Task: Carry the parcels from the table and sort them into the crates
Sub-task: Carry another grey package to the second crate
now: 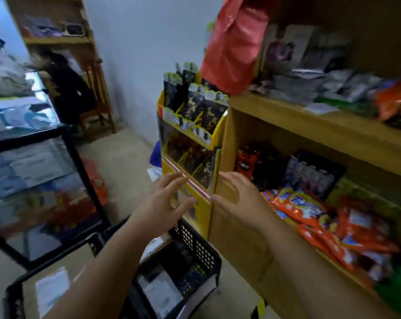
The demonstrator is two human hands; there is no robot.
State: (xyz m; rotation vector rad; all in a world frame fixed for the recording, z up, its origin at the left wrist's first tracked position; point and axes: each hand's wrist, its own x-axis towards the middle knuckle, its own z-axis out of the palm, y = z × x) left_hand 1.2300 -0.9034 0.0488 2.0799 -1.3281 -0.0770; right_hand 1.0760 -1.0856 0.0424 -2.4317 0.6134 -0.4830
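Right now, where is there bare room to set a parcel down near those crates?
Bare tan floor runs between the black-framed glass cabinet and the yellow snack display rack. The black perforated plastic crate already holds parcels. The wooden shelf unit is crowded with orange snack packets.

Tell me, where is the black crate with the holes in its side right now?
The black crate sits on the floor low in the head view, just below the left hand, beside the foot of the yellow display rack.
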